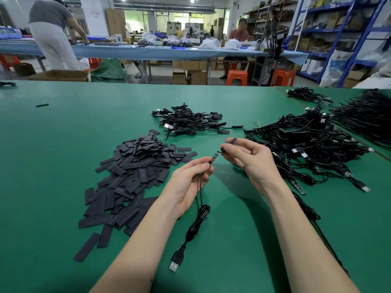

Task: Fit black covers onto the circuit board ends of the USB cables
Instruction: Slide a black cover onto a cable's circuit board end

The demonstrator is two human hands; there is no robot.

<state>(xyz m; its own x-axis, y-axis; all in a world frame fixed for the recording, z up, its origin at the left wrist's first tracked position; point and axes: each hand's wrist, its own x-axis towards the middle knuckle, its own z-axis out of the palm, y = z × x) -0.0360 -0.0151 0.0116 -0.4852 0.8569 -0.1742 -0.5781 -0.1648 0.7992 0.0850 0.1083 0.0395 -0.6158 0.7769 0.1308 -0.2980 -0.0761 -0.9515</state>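
Note:
My left hand (pixel 190 180) pinches a black USB cable (pixel 200 216) just below its small circuit board (pixel 214 158), which points up and to the right. The cable hangs down to a coil, and its USB plug (pixel 175 264) lies on the green table (pixel 53 155). My right hand (pixel 251 158) holds a black cover (pixel 232 141) between thumb and fingers, with the cover's mouth right at the board's tip. A heap of flat black covers (pixel 131 176) lies to the left of my hands.
A pile of cables with covers fitted (pixel 190 121) lies behind my hands. A larger tangle of USB cables (pixel 306 144) lies to the right, with more cables (pixel 364 117) at the far right. One loose cover (pixel 42 105) lies far left. People work at a table behind.

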